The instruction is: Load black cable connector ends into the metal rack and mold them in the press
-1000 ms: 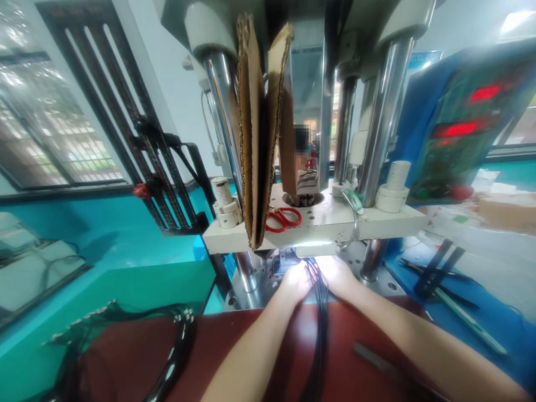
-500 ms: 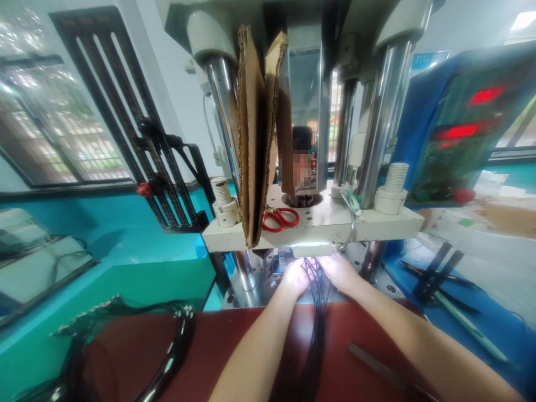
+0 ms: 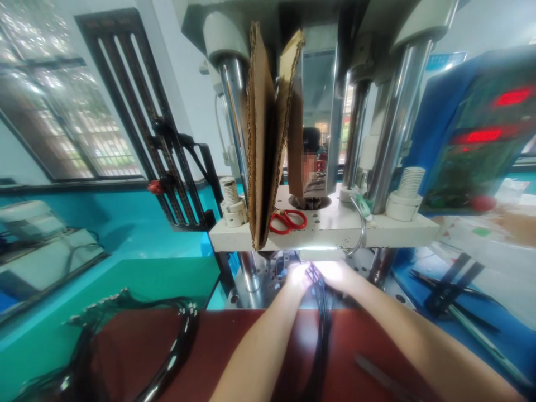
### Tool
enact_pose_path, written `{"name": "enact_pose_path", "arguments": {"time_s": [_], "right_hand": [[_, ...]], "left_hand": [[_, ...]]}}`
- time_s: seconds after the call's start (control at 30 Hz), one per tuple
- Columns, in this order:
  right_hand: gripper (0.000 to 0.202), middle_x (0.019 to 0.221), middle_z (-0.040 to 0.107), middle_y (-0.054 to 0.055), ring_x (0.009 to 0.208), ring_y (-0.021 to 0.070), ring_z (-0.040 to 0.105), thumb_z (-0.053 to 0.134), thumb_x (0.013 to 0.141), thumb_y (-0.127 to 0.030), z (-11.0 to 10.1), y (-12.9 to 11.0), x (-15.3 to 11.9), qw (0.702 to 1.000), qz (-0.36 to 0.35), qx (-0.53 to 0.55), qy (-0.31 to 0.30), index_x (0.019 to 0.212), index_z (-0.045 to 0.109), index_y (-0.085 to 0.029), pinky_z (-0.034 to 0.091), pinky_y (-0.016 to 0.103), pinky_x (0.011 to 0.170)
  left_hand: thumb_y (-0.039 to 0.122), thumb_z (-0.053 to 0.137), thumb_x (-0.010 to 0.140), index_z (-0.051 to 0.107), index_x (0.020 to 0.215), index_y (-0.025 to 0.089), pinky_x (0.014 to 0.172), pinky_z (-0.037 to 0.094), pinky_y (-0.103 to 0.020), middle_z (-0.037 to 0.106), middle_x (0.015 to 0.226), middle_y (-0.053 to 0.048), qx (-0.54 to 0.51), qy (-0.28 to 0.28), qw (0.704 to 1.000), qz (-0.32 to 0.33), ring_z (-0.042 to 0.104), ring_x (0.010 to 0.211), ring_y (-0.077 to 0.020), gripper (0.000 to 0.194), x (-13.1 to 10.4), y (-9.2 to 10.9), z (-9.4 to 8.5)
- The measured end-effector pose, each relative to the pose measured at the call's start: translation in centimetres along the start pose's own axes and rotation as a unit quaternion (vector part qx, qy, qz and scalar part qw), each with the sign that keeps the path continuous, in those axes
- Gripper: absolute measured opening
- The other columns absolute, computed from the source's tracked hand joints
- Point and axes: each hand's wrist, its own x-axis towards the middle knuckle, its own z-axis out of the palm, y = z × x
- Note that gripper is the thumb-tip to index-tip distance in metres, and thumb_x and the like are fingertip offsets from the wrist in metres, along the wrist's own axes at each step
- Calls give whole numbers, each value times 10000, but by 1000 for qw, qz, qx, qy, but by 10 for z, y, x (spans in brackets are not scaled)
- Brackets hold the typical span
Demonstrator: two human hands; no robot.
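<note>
Under the lit crossplate of a press, my left hand [image 3: 300,277] is closed on the upper end of a bundle of thin black cables [image 3: 321,324]. My right hand [image 3: 337,276] is at the same cables from the other side, its fingers curled in and washed out by the bright lamp. The cables fan out between both hands, then run down over the dark red tabletop [image 3: 234,340]. The cable ends and most fingertips are hidden by glare. A metal press bed [image 3: 262,296] lies beneath the hands.
Red-handled scissors [image 3: 288,221] and folded cardboard [image 3: 262,145] rest on the white press plate [image 3: 377,233]. Another black cable bundle [image 3: 184,329] lies left. A slim metal tool [image 3: 377,371] is near my right forearm. Pliers-like tools [image 3: 460,285] lie on a blue surface, right.
The whole view has shifted, so the press and table appear farther right. Both hands stay at the cables under the lamp, with only slight movement.
</note>
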Motion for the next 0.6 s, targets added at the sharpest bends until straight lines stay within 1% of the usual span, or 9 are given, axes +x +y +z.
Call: {"name": "enact_pose_path", "arguments": {"time_s": [0.17,0.27,0.33,0.4,0.43,0.47,0.53,0.6], "right_hand": [[292,877,663,91,815,207,603,394,781,-92,-5,4,-11,999,5,-26,-29,951,620,-169,456,338,761],[303,910,659,96,837,210,601,365,796,-92,-4,2,-9,999,18,-36,-28,952,615,-161,455,350,768],[304,925,656,95,846,208,599,341,814,-102,-2,0,-4,999,28,-41,-23,936,614,-158,454,355,776],[311,916,659,89,848,205,600,325,824,-107,0,-2,0,998,39,-45,-18,934,612,-160,454,356,784],[314,910,661,87,851,205,601,323,825,-106,1,-4,1,998,45,-47,-16,939,609,-162,454,356,787],[316,906,663,86,858,207,601,324,821,-101,2,-5,2,997,50,-49,-15,946,608,-164,453,356,790],[318,906,665,89,876,215,600,339,802,-84,3,-6,2,997,58,-53,-17,951,608,-167,451,360,799],[325,911,666,91,890,221,599,365,769,-63,2,-7,0,996,60,-55,-24,954,610,-168,447,361,810]], "left_hand": [[89,448,747,493,676,155,681,471,-343,526,523,-3,98,33,995,7,531,504,-132,108,-8,11,-12],[188,491,760,523,703,156,654,477,-355,553,545,-10,182,33,982,26,548,519,-150,73,-10,14,-17],[274,536,744,532,660,150,637,472,-384,543,514,-21,252,34,966,43,564,542,-187,150,-11,16,-20],[313,583,708,510,574,155,686,458,-409,519,489,-30,318,46,944,80,584,644,-235,220,-12,20,-25],[309,599,693,492,547,163,743,440,-415,521,511,-37,344,54,931,109,584,741,-258,232,-13,23,-28],[292,608,685,482,545,172,814,409,-415,535,565,-47,364,61,918,143,563,859,-274,223,-15,27,-31],[239,602,689,496,601,189,948,310,-394,567,744,-65,388,61,894,213,456,1072,-272,146,-21,34,-36],[181,575,704,525,667,205,1017,221,-355,566,898,-70,404,33,875,267,374,1161,-248,66,-27,39,-38]]}}
